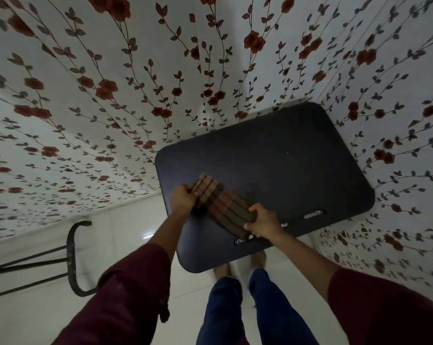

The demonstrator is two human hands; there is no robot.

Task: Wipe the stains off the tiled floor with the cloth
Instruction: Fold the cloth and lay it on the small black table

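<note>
Gripping brown striped folded cloth, both hands.

- A room in a home is showing here, its walls papered in white wallpaper that is carrying trailing vines and dark red roses.
- Glossy pale floor tiles are reflecting a light.
- A small dark table with rounded corners is standing in the corner.
- A black metal frame, seemingly furniture, is showing at left.
- A person is standing barefoot on the tiles.
</note>
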